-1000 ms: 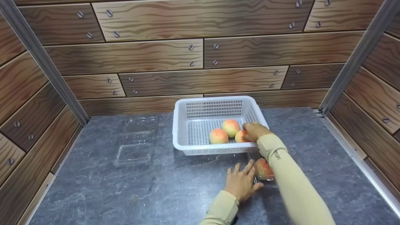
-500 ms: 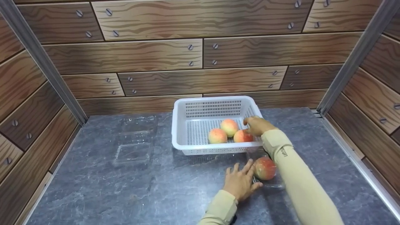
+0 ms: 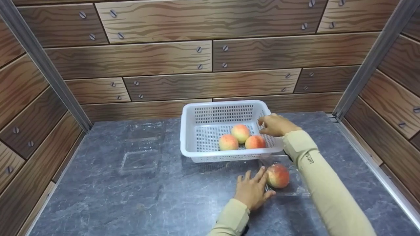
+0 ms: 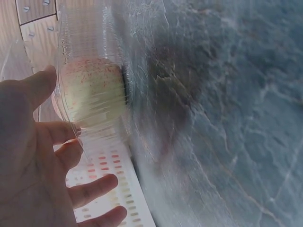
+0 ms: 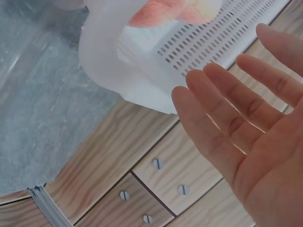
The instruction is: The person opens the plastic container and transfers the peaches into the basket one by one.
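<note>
My left hand (image 3: 252, 191) lies beside a clear plastic container (image 3: 300, 189), its spread fingers touching the near-left edge. One red-and-yellow peach (image 3: 278, 176) sits in that container. In the left wrist view, the thumb and index finger of the left hand (image 4: 38, 161) are right at the rim of the container (image 4: 87, 35), around the side nearest the peach (image 4: 94, 92). Over the right rim of a white perforated basket (image 3: 184, 131) hovers my right hand (image 3: 279, 125), holding nothing. The right wrist view shows its fingers extended. Inside the basket are three peaches (image 3: 240, 133), close together.
More clear plastic containers (image 3: 141, 159) lie on the dark marbled table (image 3: 108, 196) at the left. Wood-patterned walls (image 3: 164, 59) enclose the back and both sides, with metal posts (image 3: 357, 68) at the corners.
My right hand has let go of a peach in the basket and moved up and right, off the fruit to the rim. The container's peach is now in full view. The left hand stays put.
</note>
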{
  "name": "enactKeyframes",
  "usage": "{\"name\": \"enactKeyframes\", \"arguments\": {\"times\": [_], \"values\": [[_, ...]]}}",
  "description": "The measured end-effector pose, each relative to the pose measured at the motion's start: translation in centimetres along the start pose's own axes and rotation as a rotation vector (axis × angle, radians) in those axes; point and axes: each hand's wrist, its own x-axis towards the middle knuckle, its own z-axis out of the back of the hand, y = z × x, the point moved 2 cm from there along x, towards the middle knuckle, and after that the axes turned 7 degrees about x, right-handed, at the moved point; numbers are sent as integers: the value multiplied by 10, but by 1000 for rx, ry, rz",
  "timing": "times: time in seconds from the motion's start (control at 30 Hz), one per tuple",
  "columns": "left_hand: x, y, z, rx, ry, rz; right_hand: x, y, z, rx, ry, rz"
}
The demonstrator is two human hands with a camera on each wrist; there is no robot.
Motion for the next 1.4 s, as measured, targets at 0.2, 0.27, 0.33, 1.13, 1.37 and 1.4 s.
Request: {"name": "enactKeyframes", "arguments": {"times": [0.2, 0.27, 0.33, 1.13, 1.37, 1.4], "values": [[-1, 1, 0, -16, 23, 4, -3, -2, 0, 4, -12, -11], [-1, 0, 0, -28, 20, 5, -3, -3, 0, 0, -19, -8], [-1, 0, 0, -35, 17, 4, -4, -5, 1, -2, -19, -8], [-2, 1, 0, -27, -14, 11, -18, -3, 0, 15, -60, 26], [-1, 1, 1, -23, -23, 8, -25, 5, 2, 42, -94, 67], [-1, 1, 1, -21, -19, 8, -26, 5, 2, 43, -100, 71]]}}
